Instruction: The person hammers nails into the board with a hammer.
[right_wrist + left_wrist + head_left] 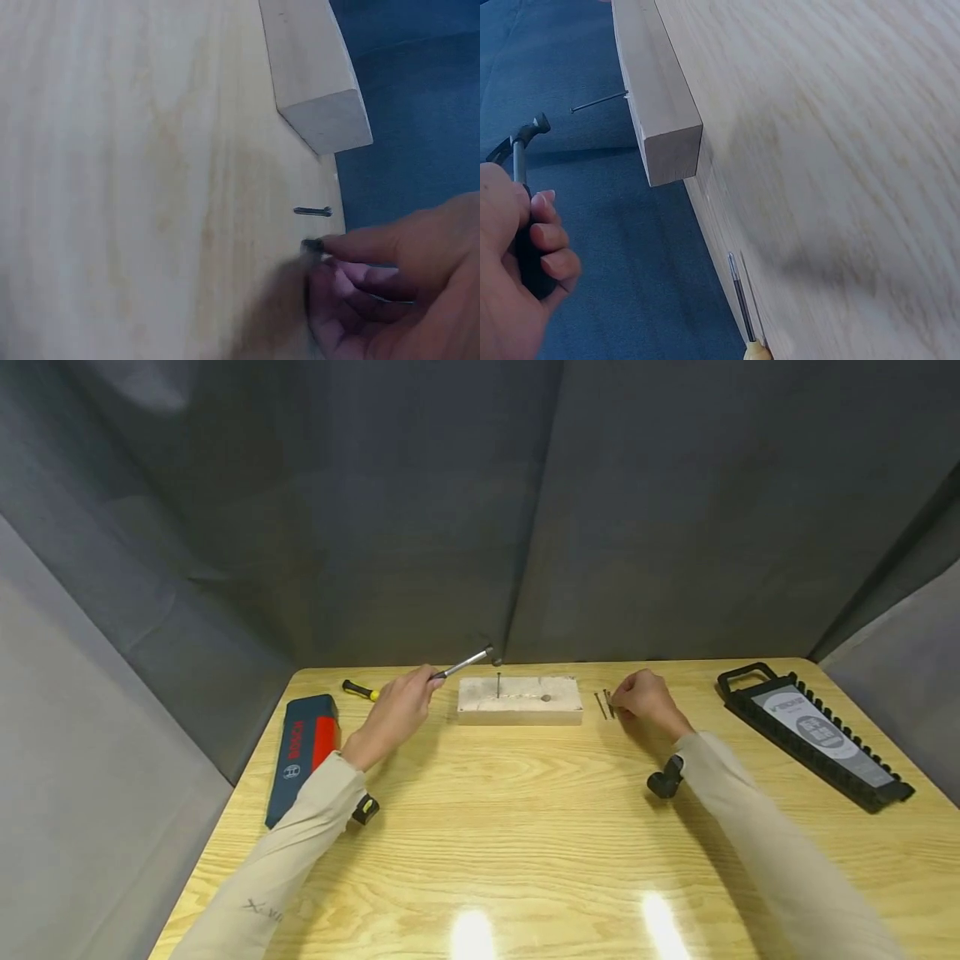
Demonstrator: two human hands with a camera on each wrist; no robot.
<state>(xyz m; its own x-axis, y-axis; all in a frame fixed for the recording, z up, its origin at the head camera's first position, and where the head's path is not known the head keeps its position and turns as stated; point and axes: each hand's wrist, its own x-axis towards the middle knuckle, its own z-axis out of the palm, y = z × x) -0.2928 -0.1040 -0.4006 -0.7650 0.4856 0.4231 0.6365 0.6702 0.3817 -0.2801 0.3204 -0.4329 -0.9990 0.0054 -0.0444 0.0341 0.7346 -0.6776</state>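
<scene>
My left hand (397,710) grips a small hammer (468,661) by its dark handle, with the metal head raised near the back of the table. Below and right of the hammer head lies a pale wooden block (519,718), a nail (498,685) standing upright in its left part. To the right of the block, my right hand (648,697) reaches down to the table. Its thumb and fingers pinch a dark nail (312,244), mostly hidden by the fingertips. Another loose nail (312,211) lies close beside them, between the hand and the block.
A blue and red Bosch case (300,760) lies at the left, with a yellow and black screwdriver (360,690) behind the left hand. At the right lies a black tool rack (813,735) with a grey label. A dark curtain (420,527) hangs behind the table.
</scene>
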